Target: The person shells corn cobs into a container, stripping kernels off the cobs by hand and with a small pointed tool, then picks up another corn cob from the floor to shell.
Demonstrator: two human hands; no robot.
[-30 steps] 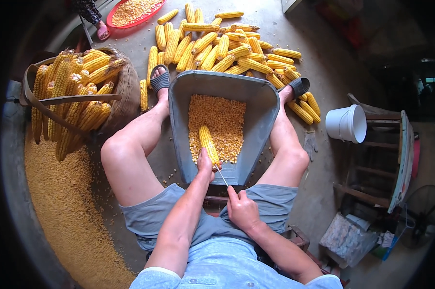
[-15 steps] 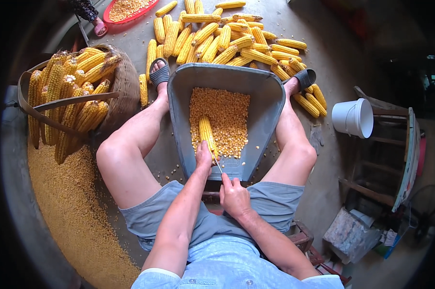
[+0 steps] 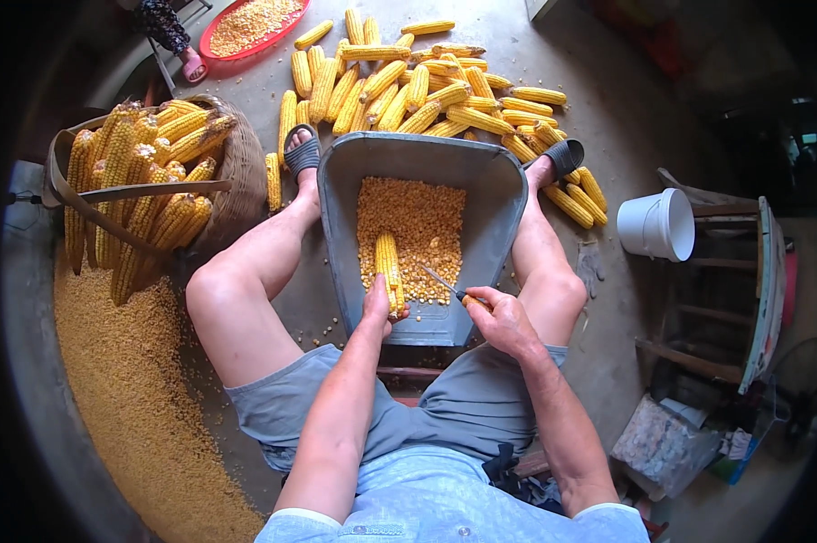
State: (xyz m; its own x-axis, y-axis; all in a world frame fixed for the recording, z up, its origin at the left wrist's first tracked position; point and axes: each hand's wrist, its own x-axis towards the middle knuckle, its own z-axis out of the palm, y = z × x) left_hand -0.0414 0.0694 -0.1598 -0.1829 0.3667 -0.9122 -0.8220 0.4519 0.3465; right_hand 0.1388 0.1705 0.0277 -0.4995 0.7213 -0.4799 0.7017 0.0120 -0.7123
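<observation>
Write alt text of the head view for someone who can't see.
Someone's left hand holds a corn cob over kernels in a grey bin, while the right hand grips a slim pointed tool. More cobs lie on the floor beyond; a cob-filled basket stands left.

A head-worn fisheye looks steeply down over the shirt [image 3: 418, 493] at the gray tub [image 3: 494, 217], fairly near. It faces from the tub's near edge past its far edge, taking in floor [image 3: 608, 335] all around.
</observation>
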